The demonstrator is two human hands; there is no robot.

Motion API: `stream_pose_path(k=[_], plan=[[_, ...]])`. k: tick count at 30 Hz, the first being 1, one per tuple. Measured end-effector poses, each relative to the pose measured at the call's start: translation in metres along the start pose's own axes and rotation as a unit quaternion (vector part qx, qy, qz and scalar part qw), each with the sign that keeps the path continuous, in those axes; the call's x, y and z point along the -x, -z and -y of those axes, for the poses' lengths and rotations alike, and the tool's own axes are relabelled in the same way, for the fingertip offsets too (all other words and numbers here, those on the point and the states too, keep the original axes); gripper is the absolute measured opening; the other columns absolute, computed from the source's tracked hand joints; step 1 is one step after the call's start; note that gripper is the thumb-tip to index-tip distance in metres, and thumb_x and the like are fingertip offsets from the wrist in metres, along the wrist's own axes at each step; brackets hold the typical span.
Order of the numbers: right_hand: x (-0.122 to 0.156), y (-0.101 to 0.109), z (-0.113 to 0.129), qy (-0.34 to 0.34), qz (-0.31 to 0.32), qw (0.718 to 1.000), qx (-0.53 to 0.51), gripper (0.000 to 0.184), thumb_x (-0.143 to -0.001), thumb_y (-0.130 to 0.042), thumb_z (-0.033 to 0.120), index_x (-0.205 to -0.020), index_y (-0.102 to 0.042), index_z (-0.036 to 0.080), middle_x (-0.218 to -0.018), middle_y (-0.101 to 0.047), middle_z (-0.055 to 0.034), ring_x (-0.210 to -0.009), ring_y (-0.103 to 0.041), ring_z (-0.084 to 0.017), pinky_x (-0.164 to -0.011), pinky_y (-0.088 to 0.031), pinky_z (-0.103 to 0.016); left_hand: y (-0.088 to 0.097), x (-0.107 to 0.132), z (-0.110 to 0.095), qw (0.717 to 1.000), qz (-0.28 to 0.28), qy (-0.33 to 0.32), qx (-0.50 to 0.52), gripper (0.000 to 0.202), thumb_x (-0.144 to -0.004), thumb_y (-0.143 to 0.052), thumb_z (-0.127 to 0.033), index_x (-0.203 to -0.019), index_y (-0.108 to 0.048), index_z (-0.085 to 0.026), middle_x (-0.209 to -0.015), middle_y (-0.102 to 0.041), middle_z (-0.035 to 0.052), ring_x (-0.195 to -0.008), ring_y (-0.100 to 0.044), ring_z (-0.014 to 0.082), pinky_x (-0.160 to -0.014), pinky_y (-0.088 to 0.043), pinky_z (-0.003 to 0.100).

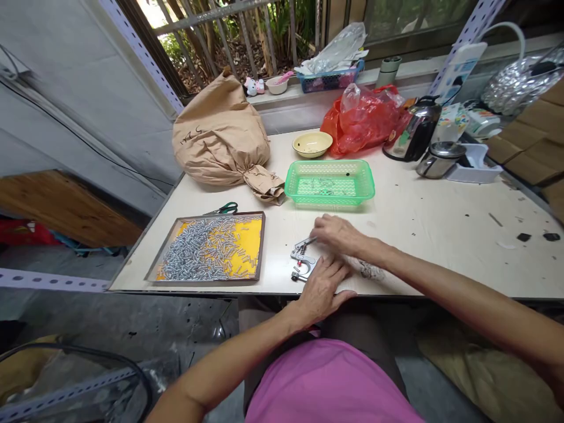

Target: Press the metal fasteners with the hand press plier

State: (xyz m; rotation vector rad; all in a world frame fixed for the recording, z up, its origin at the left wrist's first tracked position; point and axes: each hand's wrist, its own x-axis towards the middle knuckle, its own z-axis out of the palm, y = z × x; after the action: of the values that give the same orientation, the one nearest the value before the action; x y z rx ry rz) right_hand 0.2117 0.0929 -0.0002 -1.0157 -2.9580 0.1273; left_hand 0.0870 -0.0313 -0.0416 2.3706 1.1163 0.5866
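Note:
On the table's front part lies a small metal hand press with a C-shaped jaw, a spring, a red part and a lever. My left hand is laid over its body, fingers bent down on it and thumb stretched out to the right. Just beyond, my right hand is closed on the lever end, slightly blurred; its fingertips are partly hidden. To the left, a shallow tray with a yellow bottom holds a heap of small silvery metal pieces. A green plastic basket behind my hands contains several similar pieces.
Dark-green-handled scissors lie behind the tray. Farther back are a tied brown paper sack, a cream bowl, a red plastic bag and a steel kettle. A steel cup stands at right. The table's front edge is close to my body.

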Motion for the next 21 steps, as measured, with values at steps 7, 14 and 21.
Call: stream_pose_path(k=[7,14,21], plan=[[-0.019,-0.004,0.066,0.269,0.037,0.962,0.018,0.013,-0.086,-0.056,0.021,-0.078,-0.066,0.021,-0.088,-0.060,-0.0063,-0.090,-0.046,-0.022,-0.069,-0.033,-0.033,-0.010,0.016,-0.004,0.999,0.015,0.014,-0.026,0.040,-0.085,-0.055,-0.046,-0.111,-0.059,-0.016,-0.107,-0.064,0.0129,-0.105,-0.059,0.0292,-0.090,-0.047,0.041],[-0.029,-0.025,0.066,0.220,0.051,0.973,-0.055,0.010,-0.081,-0.054,0.013,-0.083,-0.062,0.018,-0.083,-0.062,-0.0076,-0.083,-0.051,-0.021,-0.068,-0.034,-0.031,0.047,0.077,0.000,0.994,-0.094,-0.025,-0.054,0.016,-0.089,-0.050,-0.022,-0.098,-0.063,-0.018,-0.078,-0.066,0.0054,-0.076,-0.059,0.0157,-0.071,-0.046,0.029],[-0.034,-0.036,0.076,0.088,0.031,0.974,-0.205,0.023,-0.078,-0.048,0.010,-0.093,-0.062,0.020,-0.085,-0.065,-0.0055,-0.081,-0.057,-0.019,-0.070,-0.041,-0.028,0.144,0.074,0.105,0.879,-0.178,0.371,-0.239,0.026,-0.093,-0.043,-0.030,-0.091,-0.067,-0.018,-0.089,-0.062,0.0079,-0.090,-0.053,0.0218,-0.079,-0.042,0.033]])
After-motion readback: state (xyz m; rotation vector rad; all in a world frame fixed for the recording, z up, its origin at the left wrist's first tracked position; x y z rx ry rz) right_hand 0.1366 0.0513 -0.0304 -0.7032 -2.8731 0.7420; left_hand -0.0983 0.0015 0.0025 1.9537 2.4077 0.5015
